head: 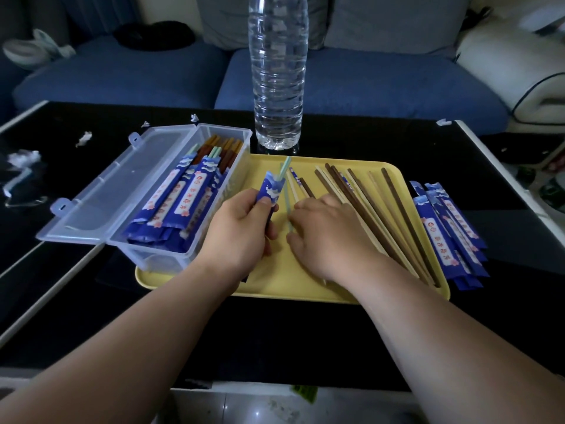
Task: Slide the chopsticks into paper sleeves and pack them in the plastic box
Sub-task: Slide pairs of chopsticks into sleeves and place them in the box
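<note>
- The left grip [241, 228] is closed round a blue paper sleeve [272, 191], mouth pointing away from the person, one teal chopstick [286, 166] standing out of it
- The right grip [324, 234] lies just right of the sleeve, fingers bent over a second teal chopstick [288, 206] on the yellow tray [275, 270]; whether it pinches I cannot tell
- That stick's long axis runs nearly parallel to the sleeve, so the right grip is nearer to feed it
- The plastic box [159, 258] sits left, lid open

Two hands were in view: the left hand [241, 228] and the right hand [324, 237], both bare. The left forearm [146, 338] and right forearm [443, 325] were bare from wrist to frame edge. The left thumbnail [264, 202] was trimmed short.
</note>
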